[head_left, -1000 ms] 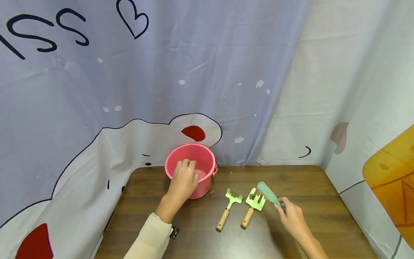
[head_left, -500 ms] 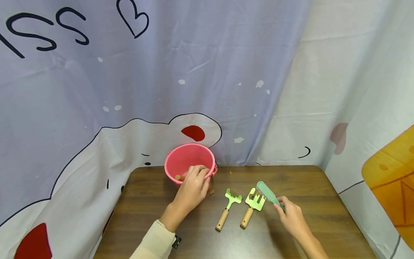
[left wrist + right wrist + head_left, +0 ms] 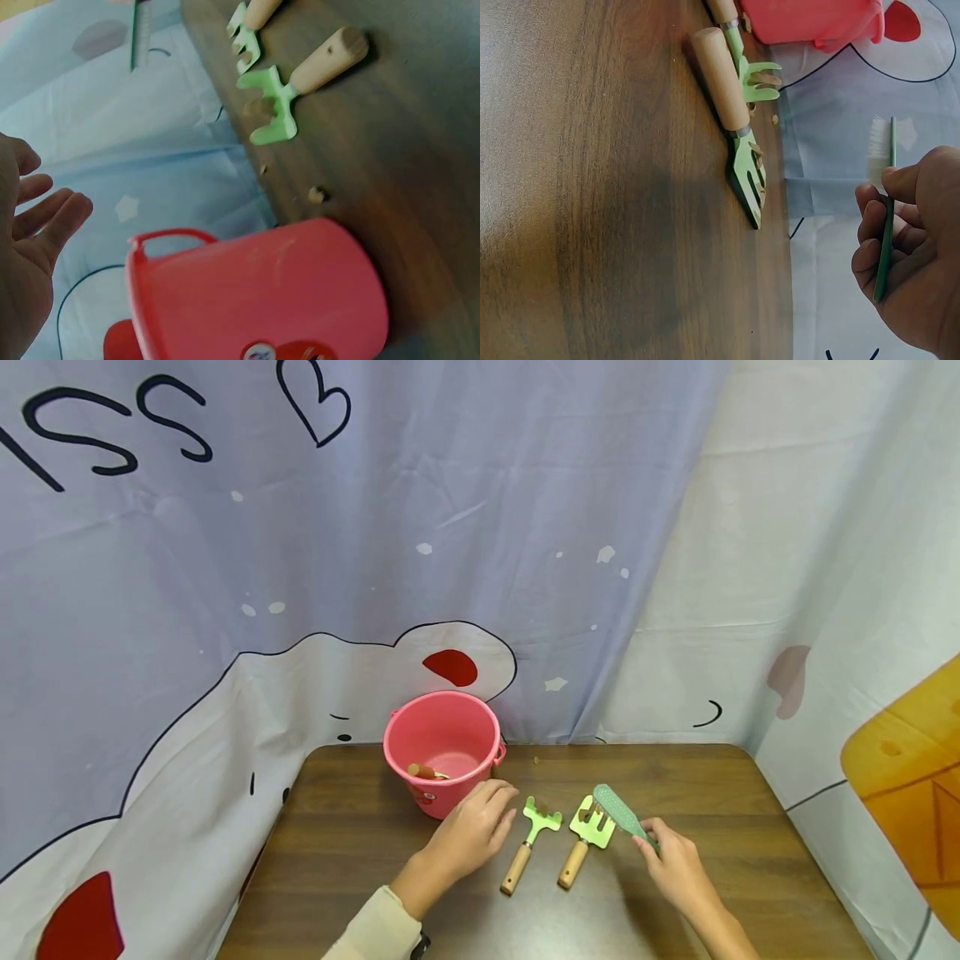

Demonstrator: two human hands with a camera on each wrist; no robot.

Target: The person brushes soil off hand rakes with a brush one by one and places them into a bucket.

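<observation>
My right hand (image 3: 678,860) grips a green brush (image 3: 618,808) by its handle; white bristles show along one side in the right wrist view. The brush head overlaps a small green garden fork (image 3: 594,828) with a wooden handle. Left of the fork lies a small green hand rake (image 3: 538,827), also wooden-handled. My left hand (image 3: 468,831) holds nothing, its fingers loosely bent, just in front of the pink bucket (image 3: 480,781) and left of the rake. Inside the bucket rests a tool with a wooden handle (image 3: 422,771), partly hidden by the rim.
Brown crumbs cling to the rake and fork, and a few bits (image 3: 318,195) lie on the wooden table (image 3: 675,768) near the bucket. A printed curtain (image 3: 555,610) hangs right behind the table's back edge.
My left hand has come out of the bucket and moved right and toward me, leaving the wooden-handled tool inside in view. The right hand with the brush has barely moved.
</observation>
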